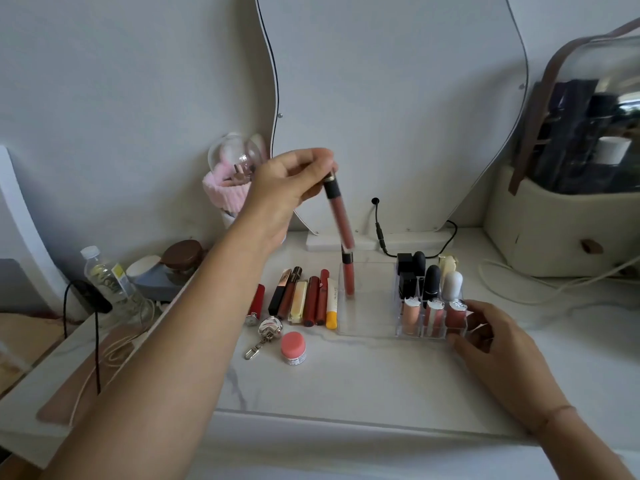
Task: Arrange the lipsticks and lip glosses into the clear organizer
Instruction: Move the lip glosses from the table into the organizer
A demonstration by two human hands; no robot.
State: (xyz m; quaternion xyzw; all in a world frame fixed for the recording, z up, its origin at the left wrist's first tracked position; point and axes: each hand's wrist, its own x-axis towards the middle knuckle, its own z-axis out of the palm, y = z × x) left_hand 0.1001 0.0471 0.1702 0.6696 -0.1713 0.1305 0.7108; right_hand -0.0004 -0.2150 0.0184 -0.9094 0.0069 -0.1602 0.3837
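Note:
My left hand [294, 183] is raised above the table and grips the black cap of a long reddish lip gloss [341, 216], which hangs tilted over the clear organizer [367, 329]. Another red gloss [348, 275] stands in the organizer's large left compartment, just below the held one. Small compartments on the right hold several lipsticks [431, 278] and pink glosses [434, 315]. My right hand [491, 337] rests on the organizer's front right corner. A row of several lipsticks and glosses [304, 299] lies on the table left of the organizer.
A pink-lidded jar [293, 348] and a heart keychain [268, 329] lie in front of the row. A water bottle [110, 282], cables and compacts crowd the left. A mirror stand [377, 239] with its black cord is behind; a domed cosmetic case [568, 209] stands right.

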